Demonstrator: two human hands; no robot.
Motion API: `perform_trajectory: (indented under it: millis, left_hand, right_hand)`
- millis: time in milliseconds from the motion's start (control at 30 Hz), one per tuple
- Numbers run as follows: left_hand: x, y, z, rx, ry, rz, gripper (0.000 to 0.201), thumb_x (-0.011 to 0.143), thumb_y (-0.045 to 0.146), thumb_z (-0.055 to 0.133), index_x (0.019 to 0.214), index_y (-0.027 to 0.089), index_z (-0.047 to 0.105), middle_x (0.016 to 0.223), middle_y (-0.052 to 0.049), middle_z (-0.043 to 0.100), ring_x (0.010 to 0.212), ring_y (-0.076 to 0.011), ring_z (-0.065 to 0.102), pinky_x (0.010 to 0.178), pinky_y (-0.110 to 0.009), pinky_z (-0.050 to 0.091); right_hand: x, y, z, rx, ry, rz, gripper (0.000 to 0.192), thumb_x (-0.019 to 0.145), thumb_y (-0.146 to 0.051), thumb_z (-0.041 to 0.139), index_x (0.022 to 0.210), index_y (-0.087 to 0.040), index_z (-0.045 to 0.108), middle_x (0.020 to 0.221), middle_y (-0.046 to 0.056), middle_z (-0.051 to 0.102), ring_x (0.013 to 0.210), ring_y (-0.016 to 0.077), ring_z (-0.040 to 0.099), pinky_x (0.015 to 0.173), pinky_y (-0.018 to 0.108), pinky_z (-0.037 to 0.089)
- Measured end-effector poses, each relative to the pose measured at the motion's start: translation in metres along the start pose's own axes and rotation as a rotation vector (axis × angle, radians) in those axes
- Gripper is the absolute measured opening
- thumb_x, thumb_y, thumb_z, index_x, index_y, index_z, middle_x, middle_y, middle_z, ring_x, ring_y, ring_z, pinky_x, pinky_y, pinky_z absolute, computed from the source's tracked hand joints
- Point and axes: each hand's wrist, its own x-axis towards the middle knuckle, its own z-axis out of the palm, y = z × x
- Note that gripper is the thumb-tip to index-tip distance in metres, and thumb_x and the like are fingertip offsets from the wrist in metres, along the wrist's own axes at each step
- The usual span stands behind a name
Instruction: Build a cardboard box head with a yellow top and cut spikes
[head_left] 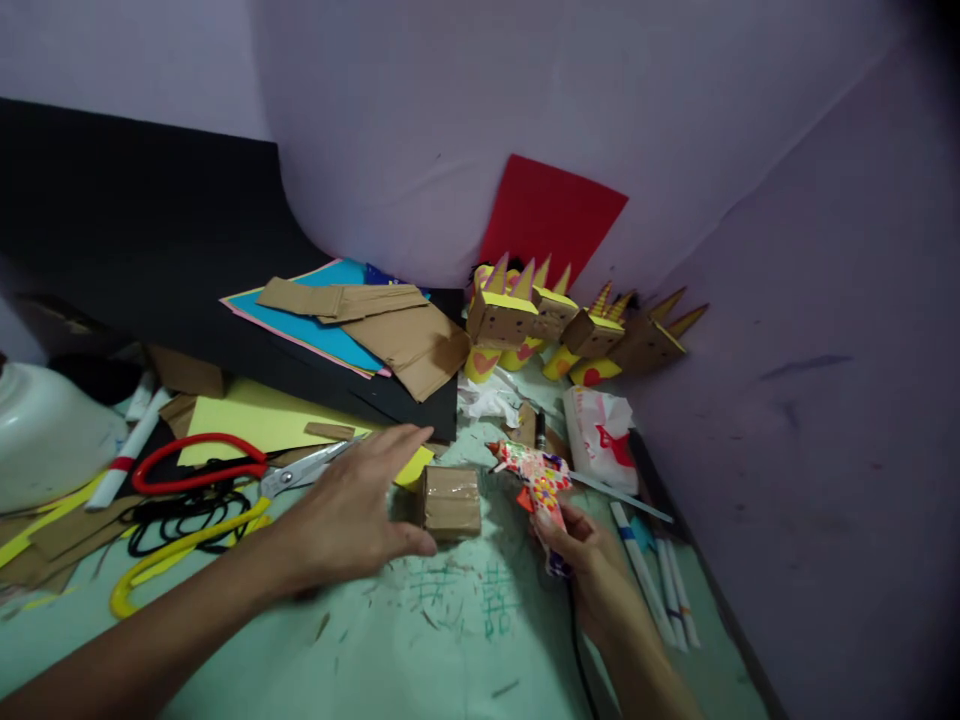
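A pale green table (420, 640), scribbled with ink, is seen pushed into a corner of lilac walls (600, 110). A black sheet (150, 230) is spread across the upper left of the frame, with a red sheet (547, 215) propped in the corner behind a row of cardboard figures (555, 320). At the left edge a white bowl (45, 430) is cut off, and the scissors (225, 470) are partly covered by the left hand (352, 515). That hand is laid open, fingers spread, against a small cardboard box (450, 500) at the centre. A patterned glue gun (536, 480) is gripped in the right hand (589, 560), just right of the box; its long axis runs towards the upper left, nozzle pointing there. Its cord is hard to make out.
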Motion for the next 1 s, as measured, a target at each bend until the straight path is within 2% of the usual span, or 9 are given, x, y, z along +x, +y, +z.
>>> perform_trajectory:
  millis: [100, 200, 233, 333, 467, 600, 800, 933, 1000]
  left_hand:
    - [0.004, -0.003, -0.025, -0.111, 0.28, -0.045, 0.051, 0.067, 0.043, 0.066, 0.113, 0.021, 0.063, 0.122, -0.007, 0.061, 0.106, -0.0259, 0.058, 0.087, -0.034, 0.048]
    - [0.014, -0.013, -0.031, -0.168, 0.523, -0.215, 0.034, 0.069, 0.043, 0.06, 0.09, 0.018, 0.069, 0.082, -0.004, 0.07, 0.072, -0.0202, 0.062, 0.063, -0.028, 0.05]
    - [0.018, -0.017, -0.028, -0.167, 0.537, -0.252, 0.032, 0.069, 0.042, 0.06, 0.087, 0.017, 0.069, 0.076, -0.004, 0.07, 0.067, -0.0191, 0.061, 0.059, -0.028, 0.048]
    - [0.027, -0.027, -0.008, -0.069, 0.402, -0.234, 0.027, 0.073, 0.036, 0.054, 0.085, 0.017, 0.07, 0.081, -0.004, 0.07, 0.069, -0.0188, 0.062, 0.062, -0.028, 0.047]
    - [0.033, -0.025, 0.013, 0.328, 0.259, -0.136, 0.031, 0.08, 0.033, 0.05, 0.098, 0.017, 0.07, 0.092, -0.008, 0.067, 0.09, -0.0272, 0.06, 0.077, -0.038, 0.046]
    - [0.035, -0.019, 0.022, 0.496, 0.172, -0.068, 0.029, 0.081, 0.03, 0.051, 0.103, 0.019, 0.068, 0.091, -0.009, 0.063, 0.089, -0.0295, 0.055, 0.076, -0.041, 0.044]
    - [0.035, -0.02, 0.013, 0.231, 0.307, -0.114, 0.019, 0.079, 0.022, 0.046, 0.072, 0.018, 0.063, 0.077, -0.005, 0.062, 0.077, -0.0232, 0.056, 0.07, -0.035, 0.043]
    - [0.024, -0.005, -0.013, -0.192, 0.485, -0.351, 0.015, 0.069, 0.035, 0.058, 0.069, 0.02, 0.062, 0.06, 0.0, 0.059, 0.055, -0.016, 0.051, 0.05, -0.026, 0.039]
    - [0.017, 0.007, -0.019, -0.343, 0.511, -0.36, 0.017, 0.063, 0.036, 0.065, 0.067, 0.02, 0.063, 0.058, 0.001, 0.059, 0.053, -0.0141, 0.05, 0.048, -0.023, 0.038]
  right_hand:
    - [0.01, 0.008, 0.003, -0.095, 0.099, -0.026, 0.045, 0.054, -0.044, 0.08, 0.086, -0.014, 0.075, 0.071, 0.004, 0.07, 0.065, 0.0197, 0.059, 0.055, 0.026, 0.042]
    - [0.019, 0.014, 0.004, -0.208, 0.122, -0.061, 0.051, 0.061, -0.053, 0.072, 0.094, -0.014, 0.074, 0.081, 0.008, 0.074, 0.075, 0.026, 0.063, 0.058, 0.029, 0.044]
    - [0.022, 0.015, 0.003, -0.256, 0.112, -0.089, 0.053, 0.063, -0.054, 0.07, 0.097, -0.014, 0.074, 0.086, 0.009, 0.074, 0.08, 0.0282, 0.064, 0.061, 0.031, 0.045]
    - [0.023, 0.015, 0.001, -0.519, 0.145, -0.202, 0.049, 0.07, -0.056, 0.063, 0.098, -0.016, 0.073, 0.095, 0.011, 0.074, 0.088, 0.0313, 0.065, 0.07, 0.035, 0.046]
    - [0.016, 0.009, -0.001, -0.897, 0.278, -0.289, 0.045, 0.078, -0.055, 0.055, 0.098, -0.019, 0.072, 0.091, 0.01, 0.073, 0.076, 0.0285, 0.065, 0.062, 0.035, 0.043]
    - [0.007, 0.006, 0.001, -0.883, 0.419, -0.444, 0.037, 0.08, -0.053, 0.054, 0.081, -0.02, 0.07, 0.071, 0.006, 0.069, 0.057, 0.0207, 0.057, 0.055, 0.031, 0.04]
    - [0.002, 0.004, 0.005, -0.567, 0.375, -0.586, 0.022, 0.08, -0.04, 0.061, 0.076, -0.019, 0.067, 0.064, 0.001, 0.065, 0.053, 0.0151, 0.053, 0.055, 0.027, 0.042]
    - [-0.002, -0.018, 0.009, -0.363, 0.265, -0.464, 0.02, 0.075, -0.039, 0.065, 0.074, -0.019, 0.069, 0.064, 0.001, 0.066, 0.055, 0.0143, 0.055, 0.053, 0.025, 0.042]
    - [-0.002, -0.031, 0.015, -0.276, 0.123, -0.374, 0.023, 0.072, -0.041, 0.065, 0.072, -0.018, 0.07, 0.06, 0.001, 0.065, 0.052, 0.013, 0.052, 0.048, 0.023, 0.038]
